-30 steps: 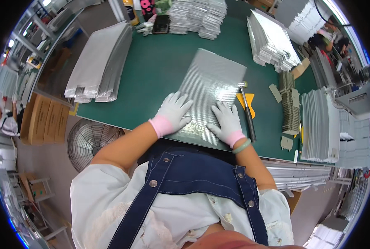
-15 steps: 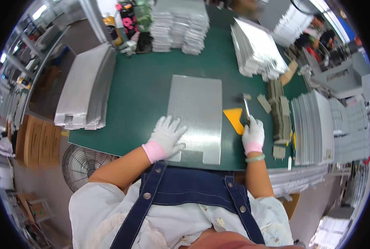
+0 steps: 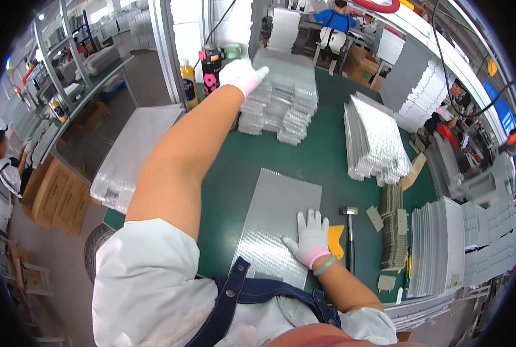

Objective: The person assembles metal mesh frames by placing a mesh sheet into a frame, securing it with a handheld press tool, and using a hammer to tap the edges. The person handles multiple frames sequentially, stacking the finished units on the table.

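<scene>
I saw the gloved right hand [image 3: 311,236] spread flat, pressing a ribbed silvery sheet [image 3: 276,222] on the green table [image 3: 321,156]; a yellow scraper [image 3: 335,239] lay just right. The left hand [image 3: 241,74] reached far forward, fingers touching a sheet stack [image 3: 284,98].

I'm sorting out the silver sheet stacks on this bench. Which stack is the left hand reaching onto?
The far stack at the table's back edge, under the gloved left hand. The fanned stack lies further right, untouched.
</scene>
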Demonstrator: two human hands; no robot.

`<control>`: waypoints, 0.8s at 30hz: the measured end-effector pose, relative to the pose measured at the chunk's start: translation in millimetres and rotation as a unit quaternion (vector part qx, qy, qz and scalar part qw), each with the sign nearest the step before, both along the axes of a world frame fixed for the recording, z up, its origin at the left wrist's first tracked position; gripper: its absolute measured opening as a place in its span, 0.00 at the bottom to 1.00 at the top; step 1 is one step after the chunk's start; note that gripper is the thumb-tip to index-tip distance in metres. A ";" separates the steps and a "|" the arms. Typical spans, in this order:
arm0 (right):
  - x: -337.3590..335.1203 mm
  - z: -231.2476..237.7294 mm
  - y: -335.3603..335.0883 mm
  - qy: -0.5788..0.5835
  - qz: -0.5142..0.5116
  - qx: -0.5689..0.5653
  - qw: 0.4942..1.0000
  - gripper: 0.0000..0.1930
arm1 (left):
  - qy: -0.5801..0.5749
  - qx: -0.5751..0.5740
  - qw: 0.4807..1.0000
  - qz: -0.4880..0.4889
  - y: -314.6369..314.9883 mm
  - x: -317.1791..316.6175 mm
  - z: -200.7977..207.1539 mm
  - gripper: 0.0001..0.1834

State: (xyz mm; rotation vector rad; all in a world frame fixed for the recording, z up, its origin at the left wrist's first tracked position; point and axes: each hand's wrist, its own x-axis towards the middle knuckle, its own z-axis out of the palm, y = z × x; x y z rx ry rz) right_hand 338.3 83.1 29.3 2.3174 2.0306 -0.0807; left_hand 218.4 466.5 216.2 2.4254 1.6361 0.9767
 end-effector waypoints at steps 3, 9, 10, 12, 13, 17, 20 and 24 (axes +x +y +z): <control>22.8 35.6 22.7 0.055 0.024 -0.084 0.995 0.42 | 0.093 -0.164 0.982 -0.011 30.7 7.8 -4.0 0.40; 96.9 128.0 187.4 0.213 0.085 0.284 0.931 0.35 | 0.095 -0.177 0.979 -0.034 21.0 15.1 -1.9 0.37; 103.4 134.2 218.0 0.266 0.044 0.329 0.905 0.35 | 0.076 -0.189 0.978 -0.034 23.9 13.0 -2.5 0.36; 114.5 146.1 262.3 0.355 -0.072 0.334 0.870 0.40 | 0.060 -0.154 0.984 -0.059 25.0 13.1 -3.3 0.36; 118.2 145.2 280.5 0.373 -0.110 0.296 0.873 0.43 | 0.054 -0.138 0.987 -0.068 27.6 12.3 -4.3 0.36; 145.5 130.3 330.4 0.339 -0.130 0.134 0.922 0.48 | -0.033 -0.215 0.971 -0.099 47.1 14.2 -5.4 0.43; 116.5 127.1 325.9 0.581 -0.190 0.203 0.765 0.49 | -0.146 -0.332 0.919 -0.154 89.6 -15.2 -37.3 0.41; 144.9 88.0 334.0 0.714 -0.211 0.138 0.653 0.43 | -0.262 -0.360 0.858 -0.257 81.7 -9.8 -65.1 0.37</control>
